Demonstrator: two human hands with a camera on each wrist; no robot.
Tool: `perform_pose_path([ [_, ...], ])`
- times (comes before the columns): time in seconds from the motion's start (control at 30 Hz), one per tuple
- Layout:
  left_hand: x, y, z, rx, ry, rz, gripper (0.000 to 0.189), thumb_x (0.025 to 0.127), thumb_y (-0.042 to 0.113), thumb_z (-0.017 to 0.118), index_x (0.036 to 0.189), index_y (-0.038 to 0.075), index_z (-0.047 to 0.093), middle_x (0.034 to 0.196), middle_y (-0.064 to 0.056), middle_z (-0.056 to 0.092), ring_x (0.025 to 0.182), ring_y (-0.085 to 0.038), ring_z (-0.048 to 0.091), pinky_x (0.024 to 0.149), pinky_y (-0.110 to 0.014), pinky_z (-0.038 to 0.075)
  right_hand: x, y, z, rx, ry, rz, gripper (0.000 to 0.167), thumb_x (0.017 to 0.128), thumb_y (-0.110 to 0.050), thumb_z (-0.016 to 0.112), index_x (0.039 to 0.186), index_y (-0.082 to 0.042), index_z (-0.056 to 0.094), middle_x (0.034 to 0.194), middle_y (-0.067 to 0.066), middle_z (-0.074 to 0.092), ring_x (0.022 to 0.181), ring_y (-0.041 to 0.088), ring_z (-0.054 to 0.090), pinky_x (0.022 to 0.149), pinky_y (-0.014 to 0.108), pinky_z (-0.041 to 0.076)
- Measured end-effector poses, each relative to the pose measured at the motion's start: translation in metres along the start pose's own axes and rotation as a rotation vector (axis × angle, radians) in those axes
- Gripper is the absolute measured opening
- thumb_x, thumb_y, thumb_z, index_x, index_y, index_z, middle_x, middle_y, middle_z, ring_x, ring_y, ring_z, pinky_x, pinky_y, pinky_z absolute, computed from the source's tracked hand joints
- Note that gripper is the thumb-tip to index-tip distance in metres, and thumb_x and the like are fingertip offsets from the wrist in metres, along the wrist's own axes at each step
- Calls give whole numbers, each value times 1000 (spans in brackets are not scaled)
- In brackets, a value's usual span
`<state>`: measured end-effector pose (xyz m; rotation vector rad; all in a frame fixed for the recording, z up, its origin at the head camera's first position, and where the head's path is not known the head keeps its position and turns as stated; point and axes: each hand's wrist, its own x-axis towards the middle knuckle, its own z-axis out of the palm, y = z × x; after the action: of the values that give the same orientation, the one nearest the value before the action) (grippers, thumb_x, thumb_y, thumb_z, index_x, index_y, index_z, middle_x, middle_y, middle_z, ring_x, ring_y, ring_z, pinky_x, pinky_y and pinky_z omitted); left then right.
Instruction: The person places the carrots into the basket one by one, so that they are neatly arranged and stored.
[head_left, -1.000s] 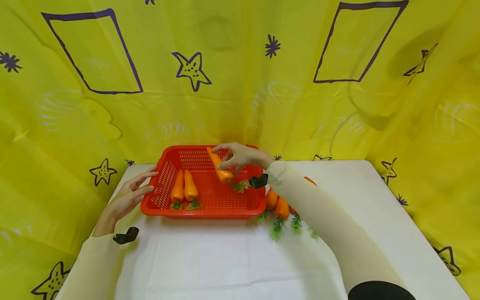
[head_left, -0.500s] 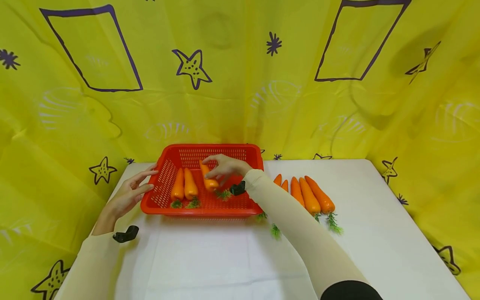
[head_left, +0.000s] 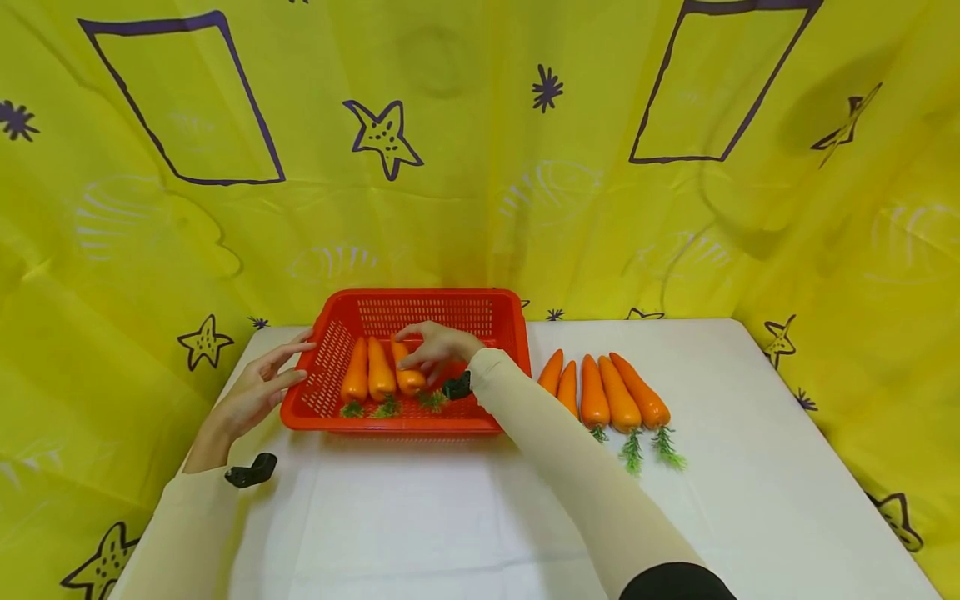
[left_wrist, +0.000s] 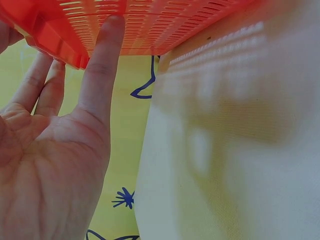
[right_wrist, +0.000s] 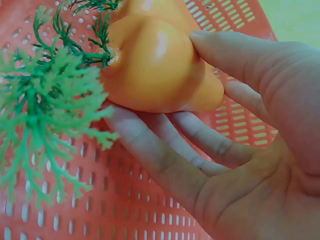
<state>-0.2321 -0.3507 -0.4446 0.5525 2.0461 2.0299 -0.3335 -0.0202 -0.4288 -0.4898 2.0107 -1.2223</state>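
Note:
In the head view a red plastic basket [head_left: 420, 425] with slotted walls stands on the table. Two orange toy carrots [head_left: 355, 375] with green tops lie side by side at its left. My right hand [head_left: 438, 346] is inside the basket, thumb and fingers around a third carrot [head_left: 409, 380] beside them. In the right wrist view the thumb lies on one side of this carrot [right_wrist: 150, 65] and fingers on the other. My left hand [head_left: 258, 387] touches the basket's left side with extended fingers; the left wrist view has the thumb [left_wrist: 97, 75] against the outer wall.
Several more carrots [head_left: 621, 396] lie in a row on the white-covered table [head_left: 405, 517], right of the basket; my right sleeve partly covers some. A yellow patterned curtain [head_left: 450, 225] stands close behind the basket and along both sides.
My right hand has carried the carrot left and down, bringing it beside the two in the basket. The carrots on the right have come out from behind the sleeve. My left hand stays put.

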Motion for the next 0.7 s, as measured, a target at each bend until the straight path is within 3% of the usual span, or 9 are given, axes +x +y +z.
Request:
perform_pose_path([
  [0.17,1,-1,0,10,2,-4,46,106,-2,48,151,-1,44,173,-5,8,142,-5,32,100,-24,51,3,0,5,-9,21,14,66,93,-20,79,152,-17,50,124,14,61,76,27,69,68,43,63],
  [0.3,1,-1,-1,14,2,-5,46,106,-1,48,152,-1,44,173,-5,8,148,-13,26,101,-23,51,7,0,7,2,35,20,65,93,-20,78,152,-18,50,137,14,56,79,27,70,67,42,63],
  [0.43,1,0,0,13,3,-6,46,106,-2,48,151,-2,44,173,-5,8,152,-23,18,101,-23,50,7,-2,10,14,40,34,65,93,-19,79,151,-17,50,138,15,57,85,28,72,66,43,63],
  [0.7,1,0,1,11,9,-9,46,105,-2,49,151,-1,44,173,-5,9,152,-24,18,101,-23,50,5,-7,17,8,41,38,67,92,-14,79,152,-17,51,144,17,52,78,27,68,64,46,63],
])
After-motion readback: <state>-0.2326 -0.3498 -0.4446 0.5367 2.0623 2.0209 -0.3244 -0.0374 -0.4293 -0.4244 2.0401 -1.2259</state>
